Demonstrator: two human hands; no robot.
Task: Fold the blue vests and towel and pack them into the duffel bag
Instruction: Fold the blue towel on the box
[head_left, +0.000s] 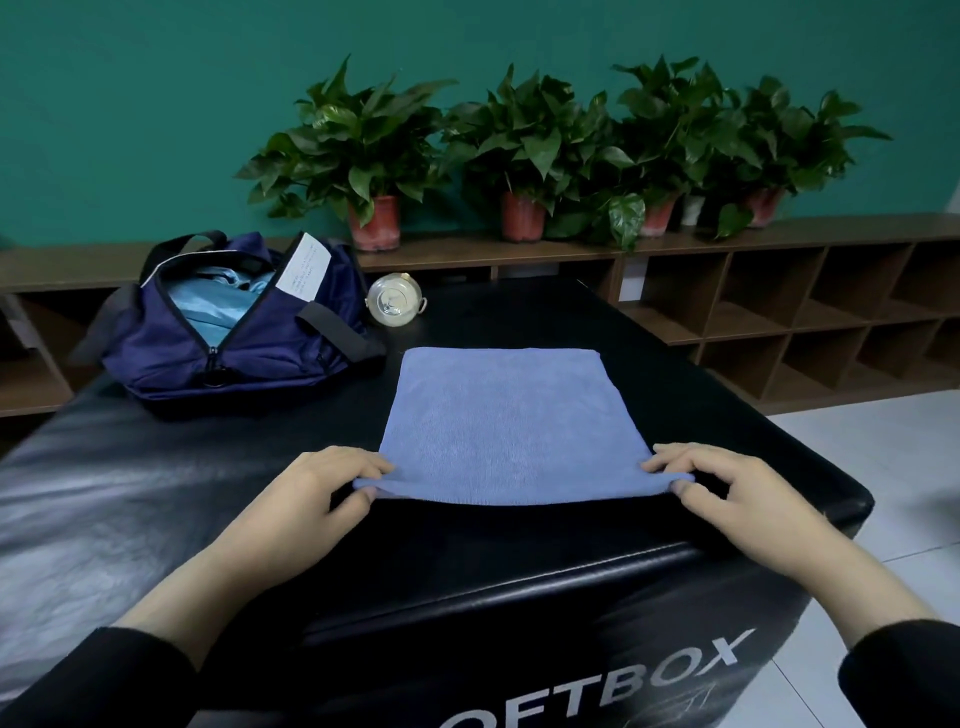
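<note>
A blue towel (506, 421) lies flat on the black padded box (156, 493), folded into a rough square. My left hand (317, 488) pinches its near left corner and my right hand (727, 488) pinches its near right corner, lifting the near edge slightly. At the back left stands the navy duffel bag (244, 343), unzipped, with light blue vests (213, 306) showing inside.
A round clear glass jar (395, 300) lies beside the bag at the back. Potted plants (374, 156) line a wooden shelf unit (779, 291) against the green wall. The box's right edge drops to a tiled floor (893, 467).
</note>
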